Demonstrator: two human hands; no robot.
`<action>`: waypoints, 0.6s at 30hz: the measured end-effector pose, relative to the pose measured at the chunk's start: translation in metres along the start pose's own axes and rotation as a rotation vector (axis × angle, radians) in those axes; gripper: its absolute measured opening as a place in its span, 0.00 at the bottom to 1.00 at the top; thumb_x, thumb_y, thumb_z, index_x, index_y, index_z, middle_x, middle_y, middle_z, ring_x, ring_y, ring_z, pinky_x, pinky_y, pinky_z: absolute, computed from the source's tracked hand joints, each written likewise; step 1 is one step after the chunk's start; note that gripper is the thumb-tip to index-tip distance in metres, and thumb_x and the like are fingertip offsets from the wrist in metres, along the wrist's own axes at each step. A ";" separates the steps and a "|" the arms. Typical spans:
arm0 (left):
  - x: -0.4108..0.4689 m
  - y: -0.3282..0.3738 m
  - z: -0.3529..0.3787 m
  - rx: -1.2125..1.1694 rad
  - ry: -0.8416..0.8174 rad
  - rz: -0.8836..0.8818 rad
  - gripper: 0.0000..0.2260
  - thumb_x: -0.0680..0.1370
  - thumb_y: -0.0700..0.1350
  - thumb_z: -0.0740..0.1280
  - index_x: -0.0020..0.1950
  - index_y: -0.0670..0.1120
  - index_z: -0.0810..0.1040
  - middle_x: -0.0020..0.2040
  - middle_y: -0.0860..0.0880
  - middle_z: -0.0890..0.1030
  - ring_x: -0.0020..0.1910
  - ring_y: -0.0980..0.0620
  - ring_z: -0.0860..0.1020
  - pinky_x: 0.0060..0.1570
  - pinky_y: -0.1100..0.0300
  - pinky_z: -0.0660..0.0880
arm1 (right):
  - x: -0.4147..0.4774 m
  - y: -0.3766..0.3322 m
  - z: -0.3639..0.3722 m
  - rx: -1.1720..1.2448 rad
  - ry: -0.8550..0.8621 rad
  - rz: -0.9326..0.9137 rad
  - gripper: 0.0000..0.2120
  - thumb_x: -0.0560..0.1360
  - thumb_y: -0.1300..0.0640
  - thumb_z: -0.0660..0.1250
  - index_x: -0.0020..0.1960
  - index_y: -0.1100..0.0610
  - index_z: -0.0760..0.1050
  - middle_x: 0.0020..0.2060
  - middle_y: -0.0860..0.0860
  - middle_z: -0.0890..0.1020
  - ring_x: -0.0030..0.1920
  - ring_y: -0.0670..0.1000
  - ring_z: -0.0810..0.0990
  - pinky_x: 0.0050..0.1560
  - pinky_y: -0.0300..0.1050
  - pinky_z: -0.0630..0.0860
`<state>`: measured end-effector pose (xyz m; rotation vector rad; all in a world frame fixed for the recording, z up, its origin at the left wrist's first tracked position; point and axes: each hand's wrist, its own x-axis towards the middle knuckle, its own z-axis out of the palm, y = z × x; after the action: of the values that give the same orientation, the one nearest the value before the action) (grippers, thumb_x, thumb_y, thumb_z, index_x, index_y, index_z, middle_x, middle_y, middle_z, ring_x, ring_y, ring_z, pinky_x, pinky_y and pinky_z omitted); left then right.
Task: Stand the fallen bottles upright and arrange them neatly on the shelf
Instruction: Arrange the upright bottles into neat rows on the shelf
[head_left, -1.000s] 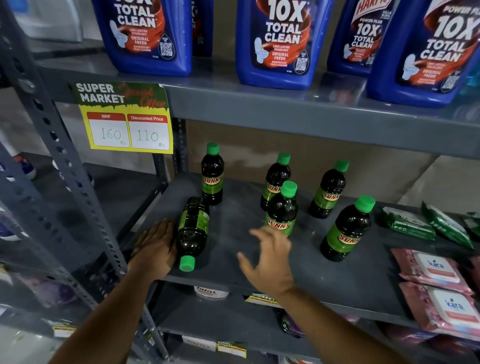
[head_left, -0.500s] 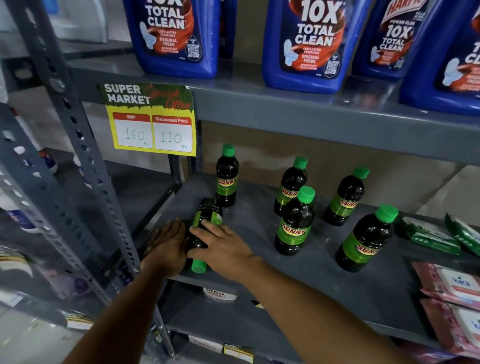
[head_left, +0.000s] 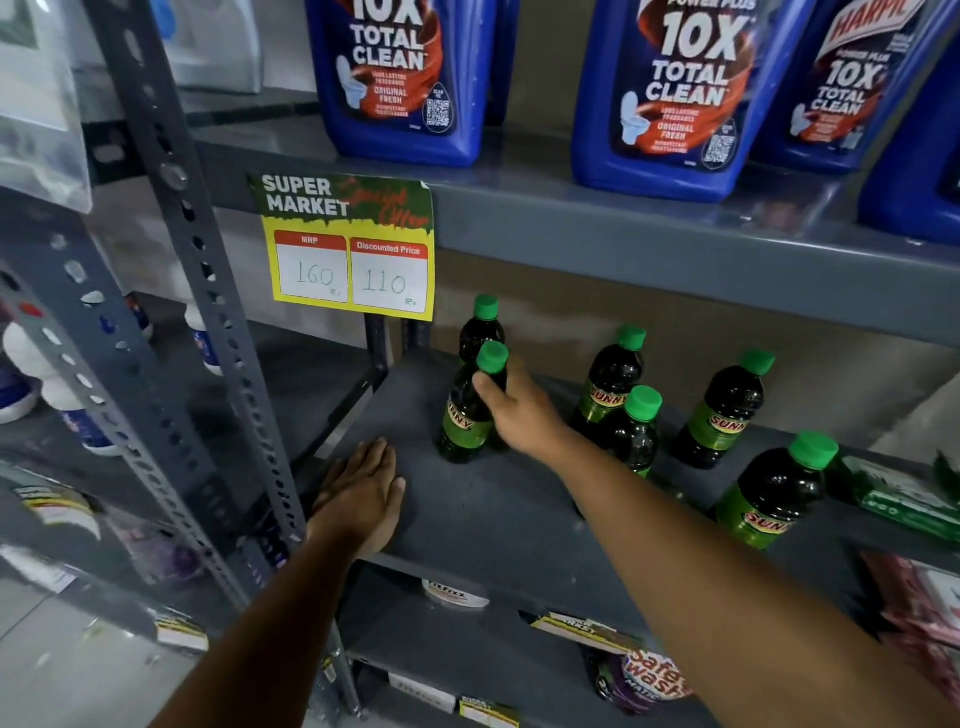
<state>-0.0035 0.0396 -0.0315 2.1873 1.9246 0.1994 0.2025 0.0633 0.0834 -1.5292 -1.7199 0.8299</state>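
Several dark bottles with green caps and green SUNNY labels stand on the grey middle shelf (head_left: 467, 514). My right hand (head_left: 519, 410) grips one bottle (head_left: 467, 421) near the shelf's left end; it stands nearly upright, just in front of another upright bottle (head_left: 480, 325). To the right stand more upright bottles (head_left: 613, 379), (head_left: 724, 410), (head_left: 774, 493), and one (head_left: 636, 431) partly hidden behind my right forearm. My left hand (head_left: 361, 493) lies flat, palm down, on the shelf's front left corner, holding nothing.
A perforated grey upright (head_left: 208, 291) runs down the left. A yellow price tag (head_left: 353, 249) hangs from the upper shelf, which carries large blue cleaner jugs (head_left: 405, 78). Green packets (head_left: 904, 493) and pink wipe packs (head_left: 919, 592) lie at the right. More goods sit on the lower shelf.
My right hand reached left, took the fallen bottle at the front left and raised it to standing farther back. My left hand stayed flat on the shelf corner.
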 end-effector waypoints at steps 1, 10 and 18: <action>0.000 0.001 0.000 0.004 -0.005 -0.005 0.26 0.80 0.54 0.44 0.77 0.47 0.48 0.79 0.51 0.46 0.77 0.52 0.44 0.75 0.53 0.42 | 0.007 0.000 -0.001 0.032 -0.003 0.018 0.22 0.80 0.48 0.60 0.70 0.56 0.63 0.64 0.57 0.76 0.64 0.59 0.74 0.61 0.50 0.71; 0.000 0.002 -0.001 0.008 -0.009 -0.011 0.26 0.80 0.54 0.45 0.77 0.47 0.48 0.79 0.51 0.47 0.77 0.53 0.44 0.76 0.52 0.42 | 0.014 0.002 0.025 -0.060 0.027 -0.054 0.41 0.65 0.43 0.77 0.71 0.47 0.61 0.65 0.54 0.73 0.64 0.56 0.73 0.63 0.54 0.72; -0.001 -0.001 0.001 0.009 0.028 0.014 0.26 0.80 0.54 0.45 0.77 0.46 0.50 0.79 0.49 0.49 0.78 0.51 0.45 0.76 0.51 0.44 | 0.016 0.008 0.028 -0.029 0.056 -0.001 0.40 0.64 0.55 0.75 0.68 0.52 0.56 0.55 0.52 0.77 0.55 0.55 0.78 0.55 0.51 0.76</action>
<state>-0.0040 0.0391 -0.0324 2.2163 1.9286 0.2251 0.1821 0.0791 0.0623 -1.5564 -1.6988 0.7568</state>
